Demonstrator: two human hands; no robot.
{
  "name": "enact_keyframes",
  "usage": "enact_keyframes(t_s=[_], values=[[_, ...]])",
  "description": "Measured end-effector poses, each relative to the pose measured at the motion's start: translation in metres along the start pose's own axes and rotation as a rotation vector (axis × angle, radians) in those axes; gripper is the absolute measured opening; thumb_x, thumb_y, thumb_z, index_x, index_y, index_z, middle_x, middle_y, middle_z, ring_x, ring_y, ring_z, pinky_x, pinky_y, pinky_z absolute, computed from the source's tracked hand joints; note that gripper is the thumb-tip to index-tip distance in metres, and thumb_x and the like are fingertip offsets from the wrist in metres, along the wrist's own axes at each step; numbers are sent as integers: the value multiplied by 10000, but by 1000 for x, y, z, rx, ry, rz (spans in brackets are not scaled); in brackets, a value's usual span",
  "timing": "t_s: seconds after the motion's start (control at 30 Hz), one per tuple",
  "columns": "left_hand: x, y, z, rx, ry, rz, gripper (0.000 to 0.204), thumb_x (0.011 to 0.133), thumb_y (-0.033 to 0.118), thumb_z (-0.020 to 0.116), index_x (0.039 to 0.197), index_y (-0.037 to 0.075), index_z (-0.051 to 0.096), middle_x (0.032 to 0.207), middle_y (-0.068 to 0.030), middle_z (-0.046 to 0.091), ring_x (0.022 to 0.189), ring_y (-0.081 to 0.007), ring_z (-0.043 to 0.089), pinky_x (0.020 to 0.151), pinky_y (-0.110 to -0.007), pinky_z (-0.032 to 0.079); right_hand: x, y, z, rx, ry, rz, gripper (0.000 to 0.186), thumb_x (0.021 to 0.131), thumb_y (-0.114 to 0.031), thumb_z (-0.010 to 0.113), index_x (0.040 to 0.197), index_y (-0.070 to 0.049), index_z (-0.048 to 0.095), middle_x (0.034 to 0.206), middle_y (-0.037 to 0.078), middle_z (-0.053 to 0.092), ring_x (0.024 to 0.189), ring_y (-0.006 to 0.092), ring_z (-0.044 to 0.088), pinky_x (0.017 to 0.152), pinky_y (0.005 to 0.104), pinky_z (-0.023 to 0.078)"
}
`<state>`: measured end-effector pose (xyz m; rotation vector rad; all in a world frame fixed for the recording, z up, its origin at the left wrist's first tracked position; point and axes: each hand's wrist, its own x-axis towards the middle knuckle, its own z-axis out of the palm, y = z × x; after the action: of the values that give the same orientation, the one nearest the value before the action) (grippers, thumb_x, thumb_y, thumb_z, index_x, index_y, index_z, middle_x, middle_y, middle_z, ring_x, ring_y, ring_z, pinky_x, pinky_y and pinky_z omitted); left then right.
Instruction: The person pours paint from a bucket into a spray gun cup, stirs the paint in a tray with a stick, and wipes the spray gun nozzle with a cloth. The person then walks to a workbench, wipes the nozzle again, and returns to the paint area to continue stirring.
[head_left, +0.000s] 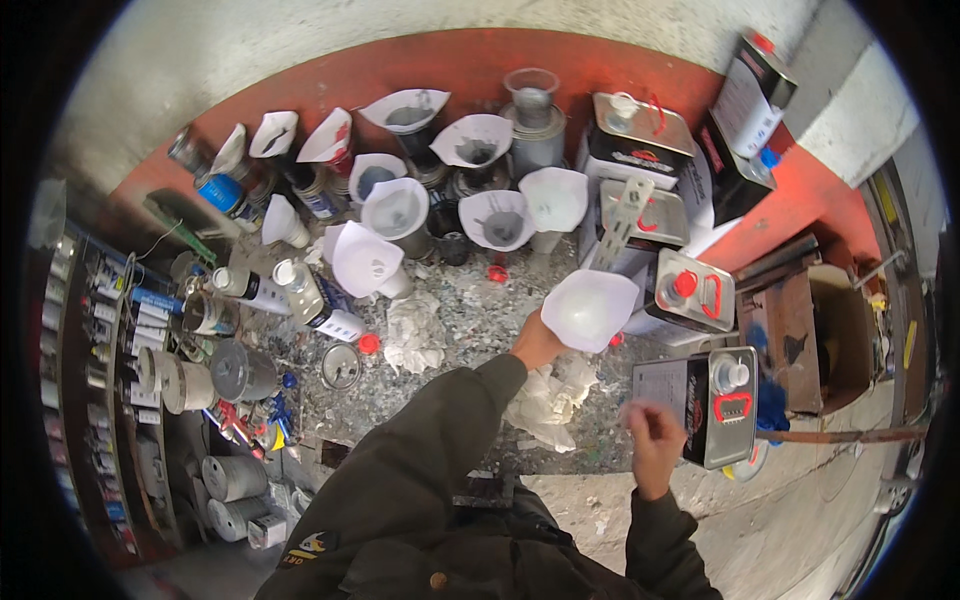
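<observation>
My left hand [537, 340] grips a white paper funnel [590, 303], its wide mouth facing up; whatever is beneath it is mostly hidden. Below and right of it, my right hand [655, 435] has its fingers curled, slightly blurred, beside a metal can [725, 440] with a red handle and a pale cap; I cannot make out anything in them. Crumpled white cloth [545, 410] lies under my left hand. Another metal can [705, 320] with a red cap stands right of the funnel.
Paper funnels [380, 255] sit in several containers along the back of the spattered bench [450, 410], with more cans [640, 140] at right. Bottles [310, 300] and buckets [245, 375] occupy the left. A cardboard box [840, 340] is at right, a shelving rack [100, 400] at far left.
</observation>
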<state>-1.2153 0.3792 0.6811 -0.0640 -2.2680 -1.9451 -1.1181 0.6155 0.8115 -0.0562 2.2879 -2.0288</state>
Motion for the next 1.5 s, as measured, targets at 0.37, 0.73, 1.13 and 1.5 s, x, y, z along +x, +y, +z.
enact_keyframes(t_s=[0.37,0.73,1.13,1.5], values=[[-7,-13,-78,-60,-104,17,772,659,111,868,1345,54,518,1267,-104,628,1184,-221,584,1003,-359,463,170,-35,112,-106,-178,-115,622,852,-145,757,1368,37,460,1167,137,634,791,106,629,681,228,505],[3,3,-33,-297,-144,-17,767,619,86,848,1312,26,524,1249,-135,624,1166,-260,588,1010,-384,456,212,-17,84,-288,-90,-239,170,922,-160,689,868,-10,629,738,-20,597,614,41,520,562,215,430],[34,-41,43,-87,225,21,731,623,172,879,1265,42,555,1154,-153,654,1092,-298,619,941,-390,487,222,-29,70,-242,56,-245,142,952,-139,621,952,-8,566,784,37,620,631,99,604,543,229,457],[33,-30,36,-60,110,11,836,654,232,841,1373,88,439,1303,-208,536,1241,-401,474,1049,-463,389,193,-71,60,-502,85,-402,184,938,-158,628,1043,-8,615,728,91,685,633,145,676,558,277,507]])
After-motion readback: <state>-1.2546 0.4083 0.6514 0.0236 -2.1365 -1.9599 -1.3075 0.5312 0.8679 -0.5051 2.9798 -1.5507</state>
